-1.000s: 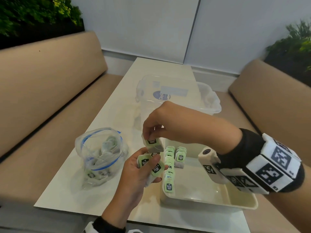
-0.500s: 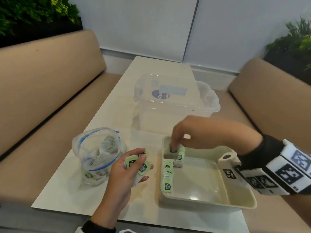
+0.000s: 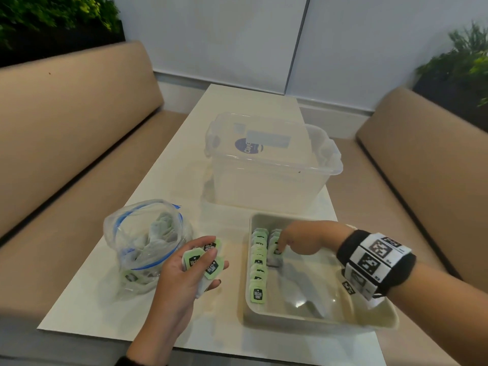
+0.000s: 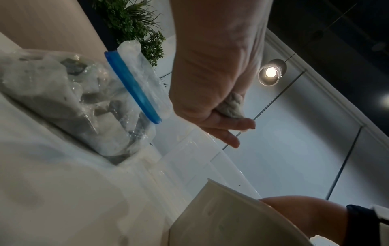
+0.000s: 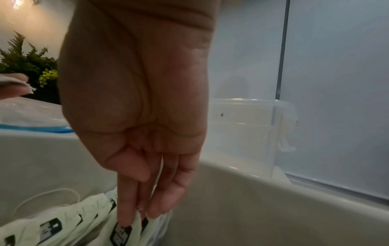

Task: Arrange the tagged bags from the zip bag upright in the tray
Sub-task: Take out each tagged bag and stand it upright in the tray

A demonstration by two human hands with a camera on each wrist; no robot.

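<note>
Reaching down into the tray, the right hand pointed its fingers straight downward and pinched the top of a tagged bag at the near end of the second row. That bag stood upright, its pale green paper tag with a dark printed label just under the fingertips, its soft grey pouch below touching the tray floor. The tray was a smooth, glossy cream plastic rectangle with rounded corners and low sloped walls. A first row of tagged bags ran along its left wall, tags overlapping like shingles from the far corner toward the near edge.

The left hand hovered over the table, just left of the tray, palm up and fingers curled around a small bunch of tagged bags; three green hexagon-like tags fanned out above the thumb, and from the left wrist view a crumpled whitish pouch poked out under the palm. Beside that hand, farther left, stood the zip bag, thin crinkled clear plastic with a blue seal strip, mouth gaping open, more grey-green bags heaped inside.

Beyond the tray sat a clear lidded plastic box with a blue round sticker. The table was pale and glossy, flanked by tan padded benches.
</note>
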